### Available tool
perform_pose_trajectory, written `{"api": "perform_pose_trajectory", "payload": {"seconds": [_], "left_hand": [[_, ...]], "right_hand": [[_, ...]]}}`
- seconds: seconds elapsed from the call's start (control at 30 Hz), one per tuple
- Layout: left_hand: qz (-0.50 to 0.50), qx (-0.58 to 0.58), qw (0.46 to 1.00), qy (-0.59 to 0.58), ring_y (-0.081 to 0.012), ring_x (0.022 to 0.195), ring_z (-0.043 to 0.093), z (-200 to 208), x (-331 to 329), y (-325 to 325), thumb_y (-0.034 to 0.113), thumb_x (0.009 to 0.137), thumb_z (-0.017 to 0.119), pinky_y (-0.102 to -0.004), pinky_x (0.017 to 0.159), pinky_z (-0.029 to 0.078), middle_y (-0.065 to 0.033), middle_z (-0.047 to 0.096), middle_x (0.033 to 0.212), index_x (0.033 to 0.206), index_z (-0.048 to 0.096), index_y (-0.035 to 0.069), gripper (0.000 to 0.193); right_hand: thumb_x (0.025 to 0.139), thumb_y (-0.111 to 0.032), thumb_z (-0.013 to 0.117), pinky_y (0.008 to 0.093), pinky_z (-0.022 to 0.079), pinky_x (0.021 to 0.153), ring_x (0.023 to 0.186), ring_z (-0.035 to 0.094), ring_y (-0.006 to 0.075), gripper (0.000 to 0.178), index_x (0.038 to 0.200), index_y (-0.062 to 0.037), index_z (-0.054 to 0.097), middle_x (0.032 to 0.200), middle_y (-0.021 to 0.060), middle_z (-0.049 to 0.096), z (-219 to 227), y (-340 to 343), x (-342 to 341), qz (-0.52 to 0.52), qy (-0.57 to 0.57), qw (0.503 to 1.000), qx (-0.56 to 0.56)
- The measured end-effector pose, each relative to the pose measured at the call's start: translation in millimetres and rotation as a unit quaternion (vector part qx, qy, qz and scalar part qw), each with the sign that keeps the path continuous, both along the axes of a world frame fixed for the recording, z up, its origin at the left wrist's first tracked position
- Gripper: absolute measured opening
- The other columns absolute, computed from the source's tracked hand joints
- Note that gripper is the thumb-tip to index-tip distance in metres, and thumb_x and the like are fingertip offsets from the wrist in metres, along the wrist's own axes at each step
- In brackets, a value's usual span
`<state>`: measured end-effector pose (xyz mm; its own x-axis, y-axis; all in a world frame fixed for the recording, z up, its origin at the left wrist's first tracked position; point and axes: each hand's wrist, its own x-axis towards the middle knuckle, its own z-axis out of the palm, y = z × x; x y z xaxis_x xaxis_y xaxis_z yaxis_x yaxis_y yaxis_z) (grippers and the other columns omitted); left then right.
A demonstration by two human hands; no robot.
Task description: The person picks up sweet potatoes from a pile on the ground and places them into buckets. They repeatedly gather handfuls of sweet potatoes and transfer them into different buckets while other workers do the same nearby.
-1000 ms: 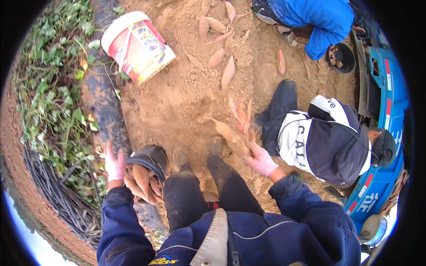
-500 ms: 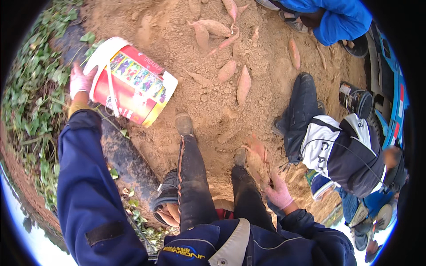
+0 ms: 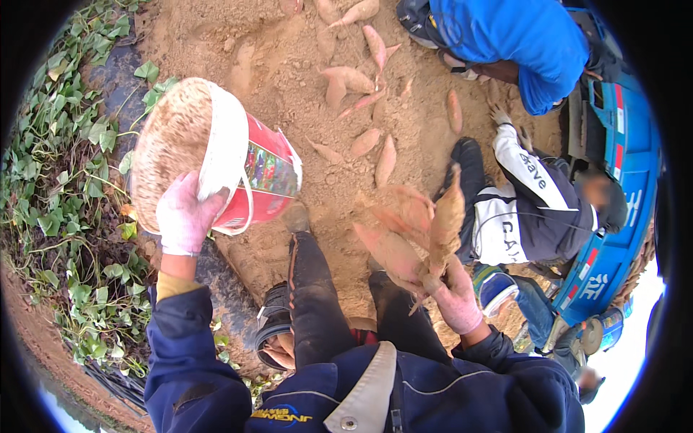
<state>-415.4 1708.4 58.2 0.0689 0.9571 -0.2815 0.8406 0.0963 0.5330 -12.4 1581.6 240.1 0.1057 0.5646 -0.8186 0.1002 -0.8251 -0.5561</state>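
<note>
My left hand (image 3: 186, 213), in a thin pale pinkish glove, grips the white rim of a red bucket (image 3: 263, 180). The bucket lies tipped in the air with its mouth toward the left, and its inner wall looks coated with soil. In my gloved right hand (image 3: 458, 299) hangs a bunch of several sweet potatoes (image 3: 393, 252), held together at their stem end in front of my right leg. My fingers close round that stem, and the tubers fan out away from me. A gap of soil separates the bunch from the bucket.
Several sweet potatoes (image 3: 386, 160) lie on loose soil ahead. A dark bucket (image 3: 271, 314) holding sweet potatoes stands beside my left leg. Green vines (image 3: 79, 195) line the left. To the right are a person in blue (image 3: 505, 36), a person in black and white (image 3: 538, 209) and a blue truck (image 3: 628, 180).
The red bucket has swung nearer me, and its mouth now shows. My right hand has lifted the bunch of sweet potatoes off the soil. The person in black and white now reaches an arm forward.
</note>
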Motion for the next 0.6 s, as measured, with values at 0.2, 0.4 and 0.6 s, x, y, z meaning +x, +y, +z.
{"api": "perform_pose_trajectory", "payload": {"seconds": [0.2,0.4,0.6], "left_hand": [[-0.102,0.127,0.986,0.046,-0.0325,0.086,0.069,8,8,54,0.030,0.080,0.080,-0.0446,0.073,0.055,-0.0102,0.068,0.091,0.100,0.071,0.011,0.028],[-0.168,0.054,0.980,0.097,-0.0329,0.092,0.072,-101,22,108,0.019,0.092,0.061,-0.0471,0.075,0.057,-0.0101,0.070,0.096,0.101,0.070,0.021,0.014],[-0.234,-0.004,0.956,0.175,-0.0331,0.089,0.074,-168,51,104,0.022,0.094,0.058,-0.0467,0.075,0.058,-0.0121,0.074,0.092,0.095,0.073,0.016,0.016]], "right_hand": [[0.099,-0.012,0.058,0.0282,0.043,0.065,0.075,0.046,0.0124,0.011,0.102,-0.0032,0.052,0.087,0.0030,0.048,41,90,-49,0.007,0.026,0.981,0.194],[0.104,-0.012,0.059,0.0344,0.056,0.073,0.094,0.064,0.0203,0.038,0.139,-0.0019,0.049,0.119,0.0095,0.060,-4,207,-125,0.082,0.054,0.907,0.410],[0.099,-0.009,0.058,0.0374,0.052,0.087,0.101,0.058,0.0224,0.027,0.126,-0.0070,0.059,0.110,0.0096,0.057,-90,288,-206,0.253,-0.083,0.749,0.607]]}}
